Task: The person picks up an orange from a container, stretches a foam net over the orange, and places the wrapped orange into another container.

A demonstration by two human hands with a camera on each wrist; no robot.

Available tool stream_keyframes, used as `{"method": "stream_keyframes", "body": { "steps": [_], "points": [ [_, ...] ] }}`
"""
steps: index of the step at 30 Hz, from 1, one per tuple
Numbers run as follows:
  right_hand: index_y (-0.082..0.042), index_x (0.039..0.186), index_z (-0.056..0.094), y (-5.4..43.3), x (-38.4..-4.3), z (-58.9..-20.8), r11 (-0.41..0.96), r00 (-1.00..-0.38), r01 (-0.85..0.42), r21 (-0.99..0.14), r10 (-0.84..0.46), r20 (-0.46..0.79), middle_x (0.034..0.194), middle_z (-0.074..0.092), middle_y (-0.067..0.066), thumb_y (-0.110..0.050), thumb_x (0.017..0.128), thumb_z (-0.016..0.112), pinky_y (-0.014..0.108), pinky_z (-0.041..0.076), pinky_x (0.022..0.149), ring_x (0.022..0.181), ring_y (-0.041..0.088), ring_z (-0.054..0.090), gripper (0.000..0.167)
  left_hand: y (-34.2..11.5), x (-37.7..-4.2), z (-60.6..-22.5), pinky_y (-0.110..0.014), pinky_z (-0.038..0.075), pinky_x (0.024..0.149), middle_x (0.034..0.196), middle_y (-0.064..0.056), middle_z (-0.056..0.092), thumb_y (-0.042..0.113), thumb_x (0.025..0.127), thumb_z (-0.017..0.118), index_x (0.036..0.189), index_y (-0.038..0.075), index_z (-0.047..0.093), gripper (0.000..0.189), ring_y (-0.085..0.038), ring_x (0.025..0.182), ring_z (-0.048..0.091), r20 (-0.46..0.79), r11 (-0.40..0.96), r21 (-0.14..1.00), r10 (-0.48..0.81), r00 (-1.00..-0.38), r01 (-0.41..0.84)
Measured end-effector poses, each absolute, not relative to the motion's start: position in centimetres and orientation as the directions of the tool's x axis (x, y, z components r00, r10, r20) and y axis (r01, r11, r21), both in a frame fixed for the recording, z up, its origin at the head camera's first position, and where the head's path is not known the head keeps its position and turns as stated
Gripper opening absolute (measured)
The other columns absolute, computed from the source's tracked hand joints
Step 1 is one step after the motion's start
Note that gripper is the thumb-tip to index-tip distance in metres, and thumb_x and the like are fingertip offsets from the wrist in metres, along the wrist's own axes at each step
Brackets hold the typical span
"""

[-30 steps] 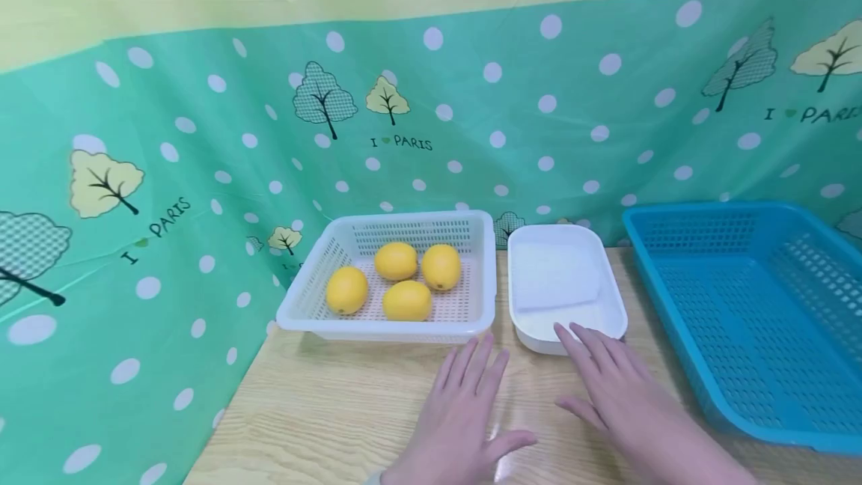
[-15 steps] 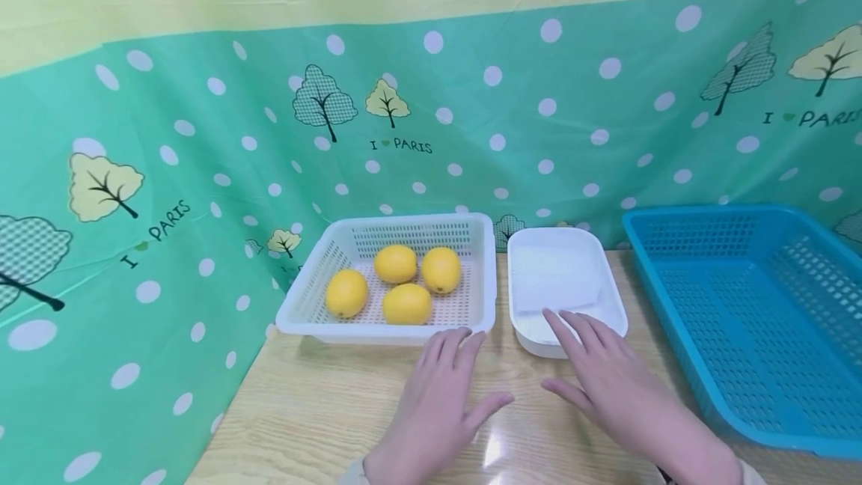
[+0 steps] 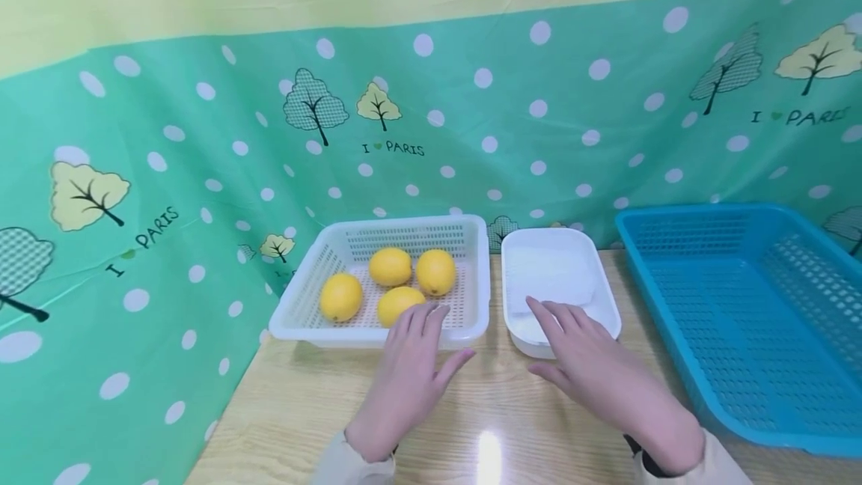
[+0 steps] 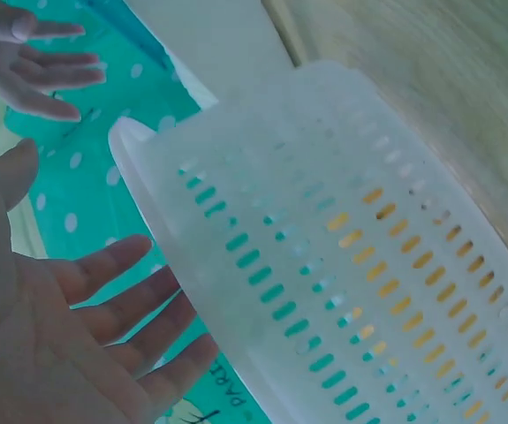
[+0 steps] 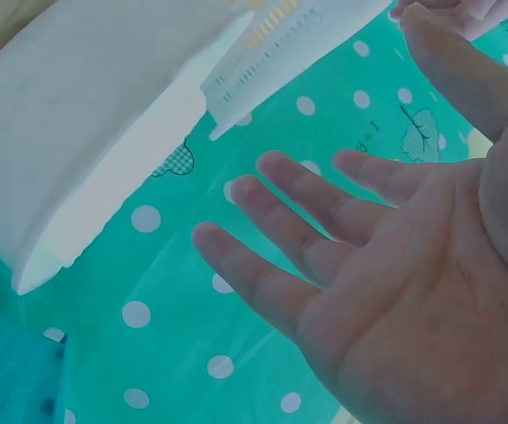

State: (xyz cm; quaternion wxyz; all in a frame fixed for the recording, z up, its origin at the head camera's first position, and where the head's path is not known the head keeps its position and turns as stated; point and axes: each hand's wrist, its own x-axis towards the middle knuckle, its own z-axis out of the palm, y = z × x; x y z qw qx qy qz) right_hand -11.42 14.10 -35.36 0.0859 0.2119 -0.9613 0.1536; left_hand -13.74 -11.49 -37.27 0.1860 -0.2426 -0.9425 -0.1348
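Several yellow lemons [image 3: 341,297] lie in a white perforated basket [image 3: 294,320] at the left. My left hand [image 3: 412,376] is over the basket's front rim, fingers fairly straight and thumb apart; its fingertips overlap the nearest lemon in the head view. The left wrist view shows that palm [image 4: 68,327] bare beside the basket wall [image 4: 324,238]. In a smaller white tub [image 3: 525,339] lies a folded white sheet [image 3: 548,275], perhaps paper or cloth. Above the tub's front my right hand [image 3: 595,369] hovers with straight, spread fingers, and its palm [image 5: 421,300] holds nothing.
A large blue perforated basket [image 3: 734,320] stands at the right. Behind everything hangs a green dotted curtain [image 3: 471,111] with tree prints. The wooden table [image 3: 283,410] shows in front of the containers, with a bright reflection on it.
My left hand has moved forward and left, from in front of the basket to over its rim. The right hand has shifted slightly forward and left over the tub. The containers stay put.
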Motion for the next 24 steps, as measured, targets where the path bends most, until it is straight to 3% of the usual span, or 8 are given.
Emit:
{"method": "stream_keyframes", "body": {
  "steps": [8,14,20,24],
  "points": [
    [-0.003,0.15,0.037,13.4,-11.8,-35.4,0.854,-0.896,-0.436,-0.285,-0.381,0.228,0.137,0.054,0.017,-0.036,0.092,0.071,0.053,0.05,0.098,0.124,0.035,0.053,0.074,-12.6,-15.9,-36.8,-0.046,0.037,0.113,0.136,-0.013,0.055,0.051,0.098,0.055,0.138,0.002,0.05,0.063,-0.03,0.128,0.048,0.424,0.857,0.176,0.378,-0.823,0.484],
    [-0.002,0.149,0.037,12.0,-12.4,-35.0,0.819,-0.915,-0.404,-0.408,-0.355,0.194,0.141,0.051,0.018,-0.036,0.095,0.066,0.053,0.048,0.102,0.131,0.036,0.048,0.07,-13.2,-17.3,-36.1,-0.047,0.039,0.112,0.136,-0.014,0.055,0.048,0.098,0.057,0.135,0.002,0.052,0.059,-0.032,0.129,0.047,0.396,0.868,0.212,0.344,-0.852,0.449],
    [0.002,0.137,0.053,8.9,-13.3,-35.2,0.831,-0.943,-0.308,-0.464,-0.201,0.266,0.135,0.056,0.022,-0.019,0.096,0.066,0.05,0.052,0.099,0.125,0.037,0.053,0.048,-14.4,-18.3,-35.9,-0.049,0.04,0.11,0.136,-0.015,0.056,0.051,0.098,0.056,0.136,0.001,0.052,0.063,-0.034,0.128,0.047,0.35,0.899,0.192,0.312,-0.883,0.394],
    [0.008,0.133,0.055,7.4,-14.0,-35.8,0.789,-0.949,-0.259,-0.558,-0.099,0.3,0.135,0.054,0.028,-0.017,0.095,0.067,0.051,0.051,0.1,0.124,0.041,0.054,0.047,-14.8,-19.3,-35.7,-0.049,0.041,0.109,0.131,-0.016,0.059,0.046,0.097,0.06,0.132,0.001,0.055,0.058,-0.035,0.125,0.05,0.336,0.899,0.203,0.308,-0.89,0.388]
  ]
}}
